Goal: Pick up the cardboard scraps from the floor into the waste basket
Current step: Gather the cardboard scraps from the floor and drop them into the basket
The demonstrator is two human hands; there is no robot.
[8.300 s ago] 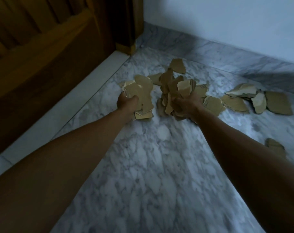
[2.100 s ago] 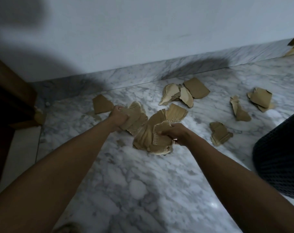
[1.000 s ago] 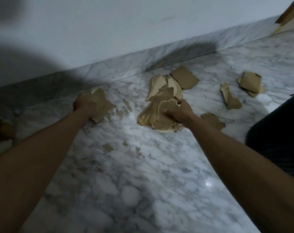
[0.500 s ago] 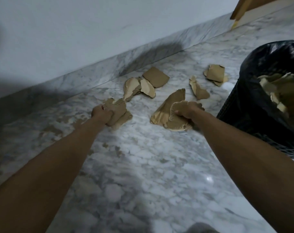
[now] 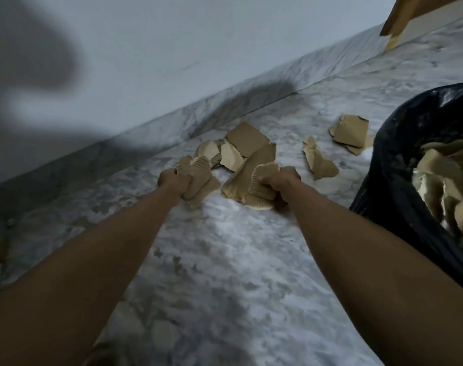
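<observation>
- Scraps (image 5: 320, 161) lie on the floor (image 5: 225, 260), far centre, left of the basket (image 5: 389, 154).
- Left hand (image 5: 172, 180) and right hand (image 5: 282, 182) each clench a bunch.
- Likely light, stiff, crushable; best gripped in bunches.

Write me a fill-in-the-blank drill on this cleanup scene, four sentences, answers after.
1. Both the left hand and the right hand grip ____ scraps.
2. The waste basket is lined with a ____ bag.
3. The basket stands on the person's ____ side.
4. The loose scraps lie on a ____ floor.

Answers: cardboard; black; right; marble
</observation>
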